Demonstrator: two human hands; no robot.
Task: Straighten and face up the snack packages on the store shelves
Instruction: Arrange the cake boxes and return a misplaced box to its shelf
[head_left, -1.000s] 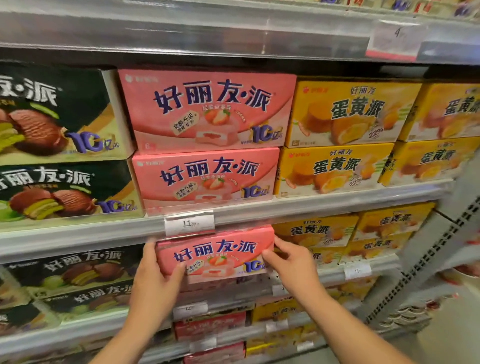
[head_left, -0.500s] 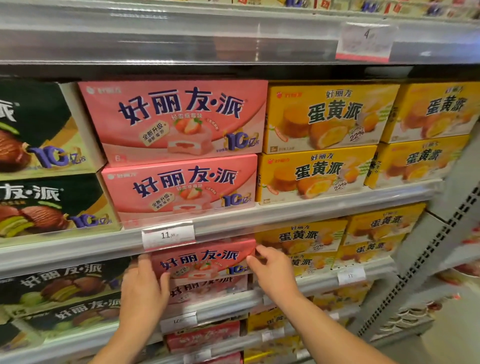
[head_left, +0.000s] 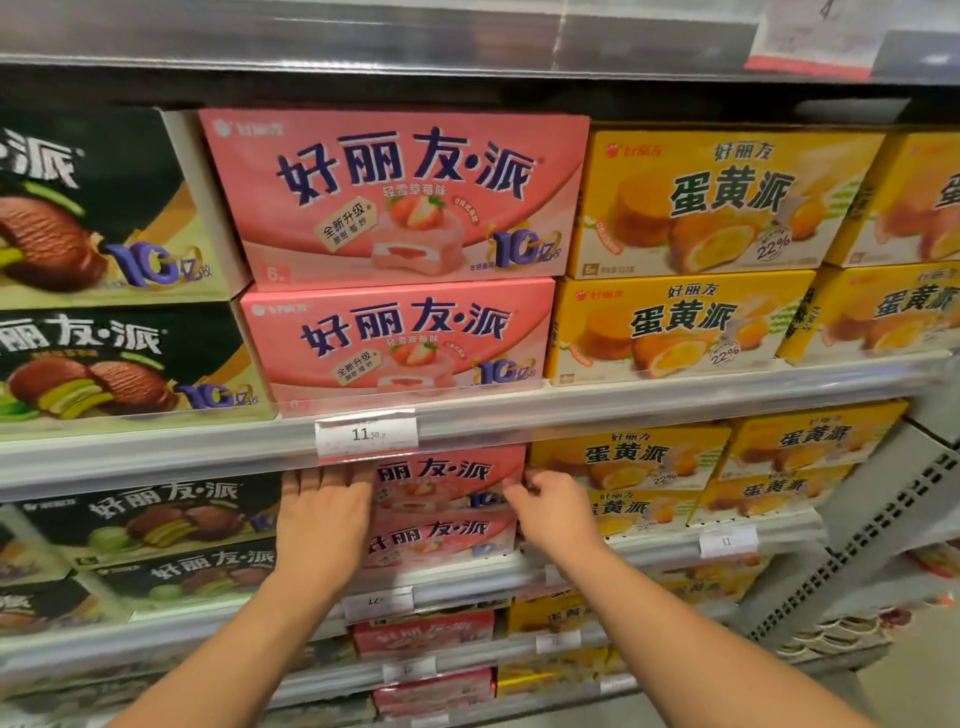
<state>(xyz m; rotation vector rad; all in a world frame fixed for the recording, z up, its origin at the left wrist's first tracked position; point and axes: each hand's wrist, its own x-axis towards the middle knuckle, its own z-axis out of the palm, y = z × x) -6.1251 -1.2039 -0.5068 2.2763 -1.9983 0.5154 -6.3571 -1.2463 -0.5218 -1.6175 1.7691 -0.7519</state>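
Left hand (head_left: 322, 525) lies flat, fingers straight, on the front left of the pink box (head_left: 447, 480); right hand (head_left: 553, 512) pinches its right end. The box sits atop another at the shelf (head_left: 156, 457) front edge. Push evenly until flush. A second earlier the box was held out, clear of the shelf.

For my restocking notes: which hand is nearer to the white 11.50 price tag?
The left hand: its fingertips reach just below the price tag. The right hand is lower and farther right, at the pink box.
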